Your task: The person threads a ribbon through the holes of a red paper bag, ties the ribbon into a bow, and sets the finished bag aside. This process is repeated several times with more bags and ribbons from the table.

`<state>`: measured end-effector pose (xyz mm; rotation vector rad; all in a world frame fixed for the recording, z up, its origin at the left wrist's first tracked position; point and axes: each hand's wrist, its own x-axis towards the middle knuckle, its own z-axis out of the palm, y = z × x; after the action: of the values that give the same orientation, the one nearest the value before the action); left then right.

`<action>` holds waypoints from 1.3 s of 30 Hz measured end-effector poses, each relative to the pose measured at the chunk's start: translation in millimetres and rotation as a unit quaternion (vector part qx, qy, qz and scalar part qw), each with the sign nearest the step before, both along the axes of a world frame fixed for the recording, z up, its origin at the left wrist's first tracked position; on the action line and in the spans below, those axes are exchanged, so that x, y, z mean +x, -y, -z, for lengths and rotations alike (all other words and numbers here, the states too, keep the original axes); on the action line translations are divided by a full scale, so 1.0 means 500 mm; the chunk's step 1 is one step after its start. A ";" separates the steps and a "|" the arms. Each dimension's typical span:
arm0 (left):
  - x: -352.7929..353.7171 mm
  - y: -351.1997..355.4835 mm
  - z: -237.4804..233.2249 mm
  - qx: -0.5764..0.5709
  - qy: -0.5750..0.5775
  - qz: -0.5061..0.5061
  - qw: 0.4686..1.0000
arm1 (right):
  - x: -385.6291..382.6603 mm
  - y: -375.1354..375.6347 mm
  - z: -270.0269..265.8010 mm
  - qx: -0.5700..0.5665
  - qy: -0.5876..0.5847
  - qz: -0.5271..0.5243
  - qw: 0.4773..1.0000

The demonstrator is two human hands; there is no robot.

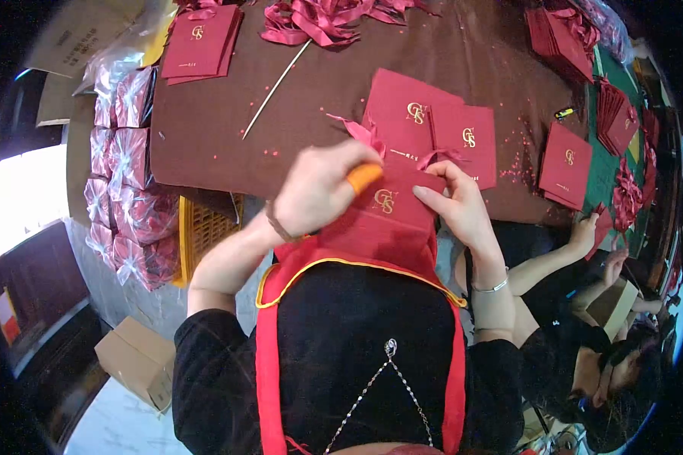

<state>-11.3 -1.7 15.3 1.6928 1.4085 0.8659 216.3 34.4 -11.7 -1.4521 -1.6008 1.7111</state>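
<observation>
In front of my apron, a dark red paper gift bag (383, 201) with gold letters lies flat between my hands. My left hand (322, 186), slightly blurred and with an orange cover on one finger, is closed at the bag's upper left, where a pink-red ribbon (366, 136) sticks out. At the upper right corner, my right hand (459, 201) pinches the bag between thumb and fingers, beside another ribbon end (440, 158). Just beyond lie two more red bags, one on the left (398, 102) and one on the right (474, 144).
Brown cloth (228, 144) covers the table. On it are a bag stack (201, 45), a ribbon pile (311, 23), a thin stick (277, 87) and a yellow cutter (564, 114). Wrapped bundles (133, 159) stand left. At right, a co-worker's hand (584, 235) holds red material.
</observation>
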 end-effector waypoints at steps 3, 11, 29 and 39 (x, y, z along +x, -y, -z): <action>0.042 0.017 0.030 -0.037 0.014 0.027 0.999 | 0.003 -0.003 -0.011 -0.016 0.036 -0.023 0.999; 0.072 0.016 0.044 0.018 -0.090 0.032 0.995 | 0.010 0.000 -0.006 -0.038 -0.003 -0.039 0.999; 0.074 0.006 0.037 0.062 -0.103 0.054 0.991 | 0.001 0.002 -0.008 -0.080 -0.086 -0.001 0.993; 0.076 0.005 0.033 0.022 -0.093 0.052 0.994 | 0.009 0.004 -0.009 -0.074 -0.063 -0.035 0.995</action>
<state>26.8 -4.1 -1.5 1.9041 1.4176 0.7007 221.0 32.2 -7.1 -1.3369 -1.5031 1.9576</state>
